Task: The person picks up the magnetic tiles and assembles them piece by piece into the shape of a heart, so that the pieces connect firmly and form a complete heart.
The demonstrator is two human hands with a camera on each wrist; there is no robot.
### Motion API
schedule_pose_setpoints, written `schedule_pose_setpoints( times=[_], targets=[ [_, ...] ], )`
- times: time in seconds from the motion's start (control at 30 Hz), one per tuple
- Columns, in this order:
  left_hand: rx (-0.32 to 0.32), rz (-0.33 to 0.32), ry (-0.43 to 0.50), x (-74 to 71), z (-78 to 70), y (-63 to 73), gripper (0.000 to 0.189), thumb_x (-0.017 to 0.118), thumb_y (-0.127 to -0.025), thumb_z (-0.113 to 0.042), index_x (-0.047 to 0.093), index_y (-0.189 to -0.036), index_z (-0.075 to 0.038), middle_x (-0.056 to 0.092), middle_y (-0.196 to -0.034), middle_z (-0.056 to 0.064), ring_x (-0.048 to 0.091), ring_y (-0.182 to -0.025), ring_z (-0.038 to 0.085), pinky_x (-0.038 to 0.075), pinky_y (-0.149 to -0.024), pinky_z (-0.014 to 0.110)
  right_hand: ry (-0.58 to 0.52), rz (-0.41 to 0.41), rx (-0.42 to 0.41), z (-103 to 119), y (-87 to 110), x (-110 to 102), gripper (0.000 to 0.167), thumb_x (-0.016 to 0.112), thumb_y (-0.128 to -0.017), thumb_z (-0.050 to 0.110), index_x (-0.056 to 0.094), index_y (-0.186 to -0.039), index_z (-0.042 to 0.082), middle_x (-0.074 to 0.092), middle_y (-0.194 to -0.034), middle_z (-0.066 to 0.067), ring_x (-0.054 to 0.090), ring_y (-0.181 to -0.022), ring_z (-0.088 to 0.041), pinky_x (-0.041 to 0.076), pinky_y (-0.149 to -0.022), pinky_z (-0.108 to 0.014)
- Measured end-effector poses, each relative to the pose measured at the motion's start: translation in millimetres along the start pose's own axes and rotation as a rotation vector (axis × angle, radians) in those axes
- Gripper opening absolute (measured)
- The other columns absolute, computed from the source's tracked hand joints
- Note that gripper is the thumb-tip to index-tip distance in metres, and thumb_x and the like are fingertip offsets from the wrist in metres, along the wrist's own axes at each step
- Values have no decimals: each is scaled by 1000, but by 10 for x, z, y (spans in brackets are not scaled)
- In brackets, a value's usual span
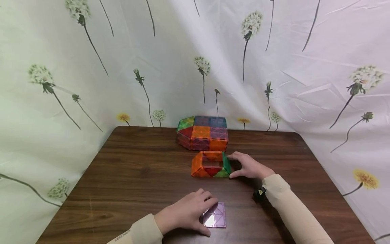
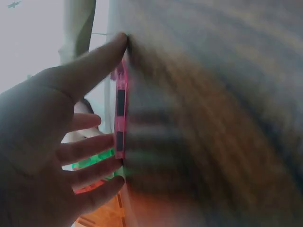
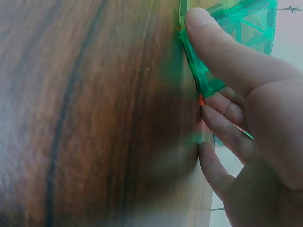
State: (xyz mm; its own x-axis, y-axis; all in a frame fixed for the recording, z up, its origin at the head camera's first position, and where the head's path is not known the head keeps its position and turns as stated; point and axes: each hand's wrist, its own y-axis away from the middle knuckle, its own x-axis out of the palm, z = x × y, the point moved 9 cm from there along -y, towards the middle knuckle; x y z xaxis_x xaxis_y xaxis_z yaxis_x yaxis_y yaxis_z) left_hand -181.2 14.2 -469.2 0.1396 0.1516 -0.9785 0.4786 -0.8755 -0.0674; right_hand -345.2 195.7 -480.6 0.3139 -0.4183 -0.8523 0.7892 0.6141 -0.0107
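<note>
A purple square magnetic tile lies flat on the dark wood table. My left hand is spread beside it, thumb at its near side and fingers by its far side; the left wrist view shows the tile edge-on beyond the fingers. Farther forward stands a small ring of magnetic tiles, with orange, red and green sloping sides and an opening on top. My right hand holds its green right side between thumb and fingers. In the right wrist view the thumb overlaps the green tile, and the index finger is partly hidden behind it.
Behind the ring, a larger block built of multicoloured magnetic tiles stands near the table's back edge. A white curtain with dandelion prints hangs behind the table. A dark device sits at the right wrist.
</note>
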Motion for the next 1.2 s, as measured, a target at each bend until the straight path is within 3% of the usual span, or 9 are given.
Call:
schedule_pose_setpoints(
  times=[0.17, 0.4, 0.53, 0.67, 0.8, 0.97, 1.2],
  targets=[
    [22, -25, -61, -9, -37, -28, 75, 77, -87, -67, 61, -141, -18, 60, -118, -6, 53, -101, 9, 51, -84, 25, -9, -2, -1, -7, 14, 8, 82, 86, -87, 47, 55, -150, 5, 60, -142, -9, 57, -134, -27, 47, -111, -51],
    [27, -32, -13, -33, 31, -59, 80, 78, -88, -62, 54, -146, -12, 62, -126, -3, 57, -111, 10, 54, -96, 30, -9, -8, -4, -14, 33, 12, 81, 87, -86, 44, 55, -150, 6, 61, -141, -8, 57, -134, -27, 47, -112, -50],
    [-2, -100, 37, -312, 169, -92, 84, 80, -89, -55, 49, -151, -7, 64, -132, 4, 61, -117, 15, 54, -101, 36, -2, -14, -14, -21, 33, 4, 81, 87, -86, 45, 56, -149, 5, 62, -140, -8, 58, -133, -26, 47, -112, -49],
    [-73, -177, 101, -663, 428, -158, 81, 81, -90, -44, 47, -153, -7, 63, -137, 10, 60, -124, 21, 52, -105, 45, -4, -21, -17, -35, 33, -16, 79, 88, -86, 45, 57, -148, 5, 62, -139, -7, 58, -132, -25, 47, -111, -50],
    [-141, -210, 121, -837, 708, -258, 78, 81, -90, -40, 47, -152, -7, 63, -137, 10, 60, -123, 23, 52, -105, 49, -3, -17, -14, -50, 40, -15, 79, 87, -86, 45, 57, -148, 6, 62, -139, -6, 58, -132, -24, 47, -112, -50],
    [-178, -199, 85, -841, 939, -419, 79, 78, -90, -40, 44, -153, -7, 63, -131, 9, 60, -116, 25, 53, -101, 46, -16, -13, 0, -51, 40, -16, 80, 87, -86, 44, 55, -150, 6, 60, -142, -7, 57, -134, -25, 46, -113, -50],
    [-200, -173, 88, -750, 1092, -589, 77, 75, -92, -40, 43, -154, -8, 62, -133, 10, 59, -118, 27, 51, -103, 49, -24, -11, -2, -24, 19, -15, 80, 87, -86, 46, 57, -149, 7, 61, -140, -5, 58, -132, -23, 46, -114, -48]
  ],
)
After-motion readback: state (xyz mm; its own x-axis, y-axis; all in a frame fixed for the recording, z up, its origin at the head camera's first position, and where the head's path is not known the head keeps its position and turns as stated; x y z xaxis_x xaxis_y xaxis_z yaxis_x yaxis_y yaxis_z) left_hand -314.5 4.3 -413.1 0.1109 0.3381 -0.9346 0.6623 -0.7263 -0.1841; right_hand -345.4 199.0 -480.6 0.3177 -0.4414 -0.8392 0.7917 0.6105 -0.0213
